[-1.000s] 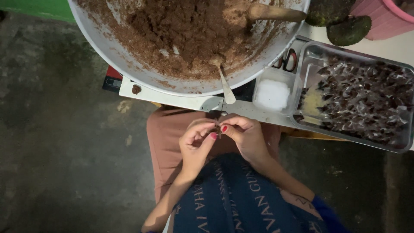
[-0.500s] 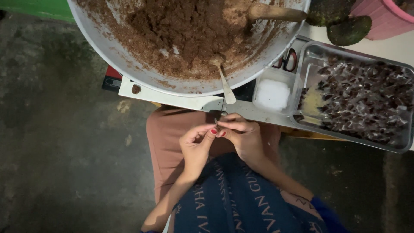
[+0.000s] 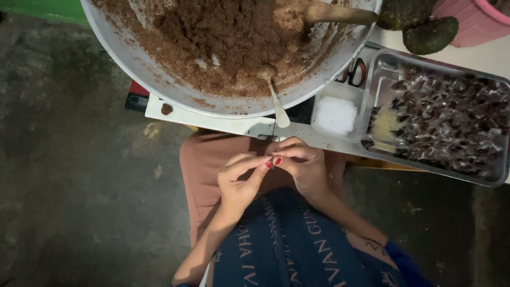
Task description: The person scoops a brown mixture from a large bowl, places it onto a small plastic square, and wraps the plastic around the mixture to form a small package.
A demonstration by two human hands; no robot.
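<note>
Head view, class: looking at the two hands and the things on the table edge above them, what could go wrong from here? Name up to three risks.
1. The spoon leans over the rim of the big white bowl, its handle overhanging; a knock might tip it out.
2. The left hand and right hand pinch something tiny over the lap; it could drop unseen.
3. A brown lump sits near the table edge and might roll off.

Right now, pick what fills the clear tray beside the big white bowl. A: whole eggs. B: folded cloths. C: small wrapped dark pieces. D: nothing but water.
C: the clear tray to the right of the big white bowl is heaped with small wrapped dark pieces in shiny clear film.
</note>
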